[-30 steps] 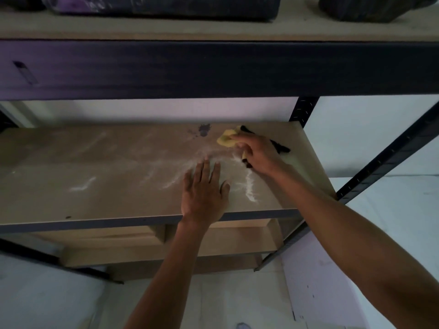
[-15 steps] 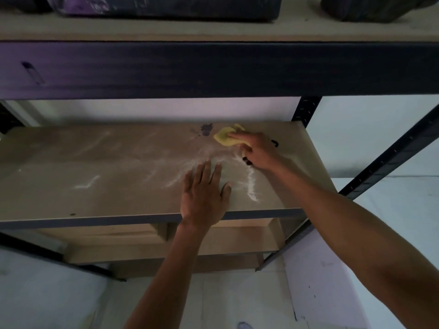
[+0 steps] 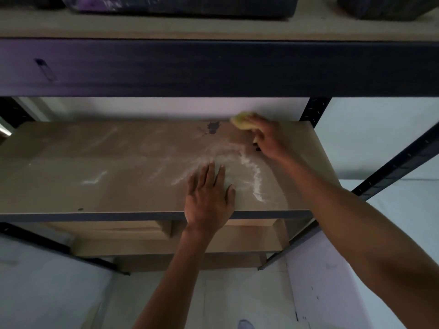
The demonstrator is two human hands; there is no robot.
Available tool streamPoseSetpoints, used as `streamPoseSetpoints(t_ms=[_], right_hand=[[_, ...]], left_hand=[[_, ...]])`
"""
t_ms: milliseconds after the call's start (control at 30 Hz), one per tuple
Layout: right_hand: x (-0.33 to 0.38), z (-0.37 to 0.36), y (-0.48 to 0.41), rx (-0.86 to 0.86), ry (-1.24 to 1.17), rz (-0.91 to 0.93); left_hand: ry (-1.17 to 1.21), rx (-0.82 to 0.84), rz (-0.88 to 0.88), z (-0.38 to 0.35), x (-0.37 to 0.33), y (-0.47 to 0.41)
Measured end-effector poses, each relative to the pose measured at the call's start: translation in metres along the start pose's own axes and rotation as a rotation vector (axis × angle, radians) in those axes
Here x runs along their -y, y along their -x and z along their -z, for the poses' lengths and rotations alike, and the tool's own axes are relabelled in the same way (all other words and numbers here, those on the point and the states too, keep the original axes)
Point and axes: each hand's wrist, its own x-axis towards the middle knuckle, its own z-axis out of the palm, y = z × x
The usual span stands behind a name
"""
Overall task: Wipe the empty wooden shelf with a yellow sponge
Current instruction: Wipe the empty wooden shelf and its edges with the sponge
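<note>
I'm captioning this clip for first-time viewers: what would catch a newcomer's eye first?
The right hand holds a yellow sponge at the back right of the wooden shelf, beside a dark stain. White streaks smear the board in front of it, beside the left hand lying flat near the front edge.

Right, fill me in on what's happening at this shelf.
A person is wiping the wooden shelf with a yellow sponge. The right hand grips the sponge at the back edge of the shelf, near the right end, just right of a dark stain. The left hand lies flat on the board near the front edge, fingers straight. White streaks mark the surface between the two hands, so that patch looks not yet wiped.
</note>
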Motion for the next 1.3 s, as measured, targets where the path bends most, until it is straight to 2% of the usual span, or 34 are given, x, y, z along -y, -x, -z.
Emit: streamPoseSetpoints(t_ms=[67, 133, 200, 267, 333, 467, 500, 567, 700, 767, 800, 933, 1000, 1200, 1233, 1300], right_hand=[[-0.018, 0.005, -0.012, -0.025, 0.053, -0.126], [-0.014, -0.004, -0.013, 0.004, 0.093, -0.169], [0.011, -0.021, -0.002, 0.052, 0.041, -0.072], [0.037, -0.03, 0.011, 0.177, -0.028, 0.062], [0.044, -0.025, 0.013, 0.28, -0.063, 0.117], [0.005, -0.001, -0.016, 0.045, -0.02, 0.0], [-0.004, 0.0, -0.021, 0.036, 0.021, -0.042], [-0.002, -0.011, -0.022, 0.065, 0.069, -0.093], [0.045, -0.038, 0.001, 0.234, -0.072, 0.06], [0.051, -0.034, 0.002, 0.32, -0.067, 0.131], [0.047, -0.028, -0.003, 0.307, -0.06, 0.13], [0.018, -0.016, -0.031, 0.079, -0.002, -0.012], [0.021, -0.028, -0.03, 0.1, 0.008, -0.036], [0.058, -0.036, 0.001, 0.404, -0.103, 0.189], [0.054, -0.03, -0.003, 0.399, -0.108, 0.191], [0.04, -0.018, -0.014, 0.238, -0.117, 0.122]], left_hand=[[-0.008, -0.003, 0.001, -0.001, -0.001, 0.002], [-0.015, 0.003, 0.005, -0.002, -0.002, 0.002], [-0.018, -0.002, 0.009, 0.0, -0.003, 0.002], [-0.015, 0.011, 0.007, 0.002, -0.003, 0.003], [-0.009, -0.001, 0.008, 0.003, -0.004, 0.005], [-0.005, -0.015, 0.006, 0.002, -0.003, 0.004], [-0.007, -0.015, 0.006, 0.002, -0.003, 0.005], [-0.008, -0.019, 0.004, 0.003, -0.003, 0.006], [-0.009, -0.02, 0.004, 0.004, -0.004, 0.006], [-0.008, -0.02, 0.003, 0.004, -0.004, 0.006], [-0.006, -0.016, 0.004, 0.004, -0.004, 0.006], [-0.003, -0.02, 0.006, 0.003, -0.003, 0.005], [0.003, -0.023, 0.012, 0.002, -0.003, 0.005], [0.013, -0.034, 0.026, 0.003, -0.005, 0.008], [0.015, -0.022, 0.023, 0.004, -0.005, 0.007], [0.013, -0.001, 0.018, 0.004, -0.004, 0.006]])
